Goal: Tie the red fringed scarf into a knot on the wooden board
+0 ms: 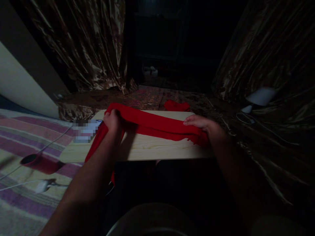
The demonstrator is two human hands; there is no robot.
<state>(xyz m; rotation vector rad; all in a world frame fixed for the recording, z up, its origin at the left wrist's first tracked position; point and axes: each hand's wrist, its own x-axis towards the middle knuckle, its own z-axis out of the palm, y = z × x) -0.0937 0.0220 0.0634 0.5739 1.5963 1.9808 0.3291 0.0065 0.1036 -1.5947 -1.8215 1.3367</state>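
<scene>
A long strip of red cloth (150, 122) is stretched between my two hands above a pale wooden board (152, 150). My left hand (113, 120) grips it at the left, where the cloth bends and hangs down along my forearm. At the other end, my right hand (198, 122) pinches the upper edge with its fingertips, the thumb out of sight. Beneath that hand the cloth's end looks ragged and bunched on the board.
Another red cloth piece (176, 105) lies behind the board. A blurred-out flat item (86, 130) rests on the board's left. On the striped bedspread (14, 137) are a red cylinder (41, 164) and a white plug (42, 186) with cables. A white lamp (261, 96) stands right.
</scene>
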